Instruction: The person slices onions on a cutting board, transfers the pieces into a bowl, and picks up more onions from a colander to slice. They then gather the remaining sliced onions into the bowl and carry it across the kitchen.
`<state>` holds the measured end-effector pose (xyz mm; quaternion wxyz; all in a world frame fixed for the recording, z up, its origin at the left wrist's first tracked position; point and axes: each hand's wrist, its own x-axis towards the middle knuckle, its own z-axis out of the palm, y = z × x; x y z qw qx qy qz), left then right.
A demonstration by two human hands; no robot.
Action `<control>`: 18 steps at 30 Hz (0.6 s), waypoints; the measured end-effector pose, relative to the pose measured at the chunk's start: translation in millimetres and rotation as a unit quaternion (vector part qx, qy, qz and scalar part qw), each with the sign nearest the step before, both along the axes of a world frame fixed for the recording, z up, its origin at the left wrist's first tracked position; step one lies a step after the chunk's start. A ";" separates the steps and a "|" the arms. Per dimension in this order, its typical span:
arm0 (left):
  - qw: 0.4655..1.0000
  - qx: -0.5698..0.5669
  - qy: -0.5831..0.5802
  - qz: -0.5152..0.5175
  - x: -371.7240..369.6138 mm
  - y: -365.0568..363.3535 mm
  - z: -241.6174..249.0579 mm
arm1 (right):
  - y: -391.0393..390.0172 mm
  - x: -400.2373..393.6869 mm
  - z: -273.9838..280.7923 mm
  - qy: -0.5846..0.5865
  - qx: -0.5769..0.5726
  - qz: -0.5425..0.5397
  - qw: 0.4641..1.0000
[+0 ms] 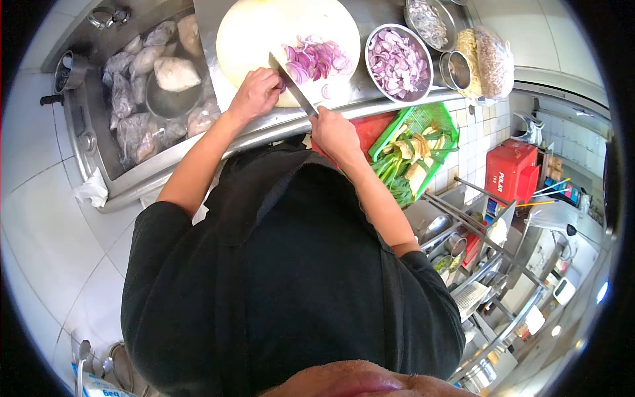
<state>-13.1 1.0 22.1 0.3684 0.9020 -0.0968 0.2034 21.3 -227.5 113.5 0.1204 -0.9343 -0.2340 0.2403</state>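
Observation:
My right hand grips the handle of a kitchen knife, whose blade points up and to the left across the round cutting board. Close to the blade, my left hand has its fingers curled down on a piece of red onion, mostly hidden under them. Sliced red onion lies in a loose pile on the board, just right of the blade. A steel bowl full of cut red onion stands to the right of the board.
On the left, a sink holds several bagged pieces of food. Right of the onion bowl are another bowl, a small metal pot and filled plastic bags. A green crate of vegetables sits below the counter edge.

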 end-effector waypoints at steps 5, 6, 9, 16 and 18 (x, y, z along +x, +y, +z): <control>0.999 0.001 0.050 0.017 -6.2 -2.1 -9.2 | -3.3 -4.5 7.9 -0.009 0.016 -0.001 1.000; 0.999 -0.003 0.036 0.023 -5.7 -2.4 -10.5 | -2.5 -7.0 5.6 -0.006 0.016 -0.009 1.000; 0.999 -0.011 0.014 0.030 -7.7 -4.1 -10.6 | -1.7 -8.1 -1.0 -0.002 0.000 -0.011 1.000; 0.998 -0.020 0.045 0.038 -9.6 -2.2 -8.3 | -4.5 -7.9 -7.7 -0.005 0.005 0.004 1.000; 0.998 -0.018 0.034 0.040 -9.1 -2.8 -9.7 | -4.1 -5.4 -3.6 -0.003 0.003 0.006 1.000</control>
